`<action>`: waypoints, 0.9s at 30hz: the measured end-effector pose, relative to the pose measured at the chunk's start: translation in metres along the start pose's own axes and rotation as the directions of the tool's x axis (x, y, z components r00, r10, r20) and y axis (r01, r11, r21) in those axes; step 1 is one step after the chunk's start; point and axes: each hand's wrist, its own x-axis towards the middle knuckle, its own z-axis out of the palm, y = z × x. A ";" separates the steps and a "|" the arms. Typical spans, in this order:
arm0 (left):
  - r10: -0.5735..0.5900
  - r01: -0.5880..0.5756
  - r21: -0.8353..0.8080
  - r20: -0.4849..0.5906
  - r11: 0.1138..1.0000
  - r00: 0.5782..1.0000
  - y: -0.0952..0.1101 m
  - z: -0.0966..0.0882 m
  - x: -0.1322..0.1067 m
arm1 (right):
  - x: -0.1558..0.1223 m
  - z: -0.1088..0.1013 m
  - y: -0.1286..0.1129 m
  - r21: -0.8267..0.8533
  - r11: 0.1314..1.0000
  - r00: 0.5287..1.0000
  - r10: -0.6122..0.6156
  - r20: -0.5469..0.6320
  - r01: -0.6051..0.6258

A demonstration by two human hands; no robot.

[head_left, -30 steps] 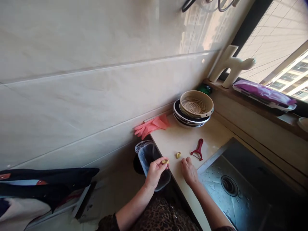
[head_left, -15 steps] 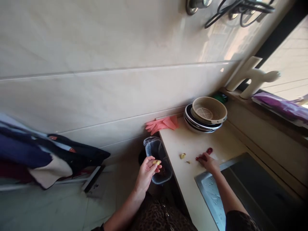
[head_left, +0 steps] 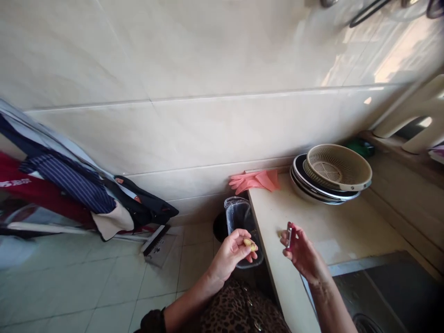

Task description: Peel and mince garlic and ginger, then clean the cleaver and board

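Note:
My left hand (head_left: 231, 255) pinches a small piece of ginger (head_left: 249, 244), pale yellow with brown patches, between thumb and fingers. Below it is the lined trash bin (head_left: 239, 215) beside the counter. My right hand (head_left: 303, 253) is closed round a red peeler (head_left: 290, 237), its metal blade turned toward the left hand, and is raised above the counter (head_left: 274, 217). The two hands are apart. Behind the right fingers, a bit of something pale on the counter is mostly hidden.
Pink rubber gloves (head_left: 255, 180) lie at the counter's far corner. A beige colander (head_left: 338, 166) sits on stacked bowls (head_left: 299, 178) by the wall. A sink (head_left: 385, 286) is at the lower right. Hanging aprons (head_left: 69, 185) and a dustpan (head_left: 161, 249) are on the left.
My right hand has lifted the red peeler off the counter and brought it closer to the left hand. The left hand still holds the ginger. The view has swung left.

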 end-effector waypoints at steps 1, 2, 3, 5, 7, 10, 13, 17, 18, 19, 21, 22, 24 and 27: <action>-0.002 0.002 0.006 -0.005 1.000 1.000 0.002 0.000 0.002 | 0.005 0.008 0.002 0.019 1.000 0.999 0.021 0.030 -0.021; -0.001 0.001 0.017 -0.018 1.000 1.000 0.003 -0.001 0.004 | 0.010 0.015 0.003 0.030 0.999 0.997 0.039 0.062 -0.041; 0.007 -0.006 0.026 -0.036 1.000 0.999 0.005 -0.002 0.006 | 0.014 0.020 0.004 0.034 0.998 0.994 0.055 0.095 -0.058; 0.026 -0.024 0.030 -0.061 0.999 0.998 0.006 -0.005 0.009 | 0.021 0.027 0.006 0.033 0.997 0.986 0.071 0.153 -0.077; 0.032 -0.031 0.020 -0.058 0.999 0.998 0.005 -0.008 0.011 | 0.026 0.033 0.009 0.036 0.997 0.982 0.056 0.183 -0.064; -0.002 0.002 -0.002 -0.023 1.000 1.000 -0.002 -0.008 0.015 | 0.032 0.042 0.018 0.035 0.999 0.986 -0.034 0.163 0.029; -0.047 0.047 -0.026 0.011 0.999 0.999 -0.012 -0.006 0.019 | 0.034 0.049 0.028 -0.020 0.992 0.981 -0.117 0.157 0.122; -0.054 0.052 -0.039 -0.068 0.998 0.996 -0.020 -0.009 0.024 | 0.033 0.045 0.031 -0.309 0.940 0.978 -0.087 0.191 0.144; -0.048 0.046 -0.029 -0.085 0.999 0.995 -0.020 -0.012 0.025 | 0.032 0.042 0.030 -0.410 0.902 0.977 -0.053 0.209 0.136; -0.036 0.034 -0.018 -0.094 0.999 0.995 -0.020 -0.014 0.026 | 0.032 0.038 0.030 -0.492 0.862 0.974 -0.014 0.226 0.126; -0.002 0.002 -0.001 -0.087 1.000 0.996 -0.020 -0.019 0.027 | 0.032 0.032 0.028 -0.557 0.825 0.968 0.049 0.248 0.101; 0.017 -0.017 -0.001 -0.083 1.000 0.996 -0.019 -0.021 0.027 | 0.032 0.030 0.028 -0.538 0.838 0.967 0.056 0.248 0.090; 0.039 -0.040 -0.009 -0.076 0.999 0.996 -0.018 -0.022 0.027 | 0.031 0.027 0.028 -0.450 0.889 0.971 0.026 0.238 0.087; 0.025 -0.026 -0.027 -0.042 0.999 0.999 -0.016 -0.022 0.025 | 0.030 0.027 0.028 -0.376 0.923 0.969 0.011 0.245 0.084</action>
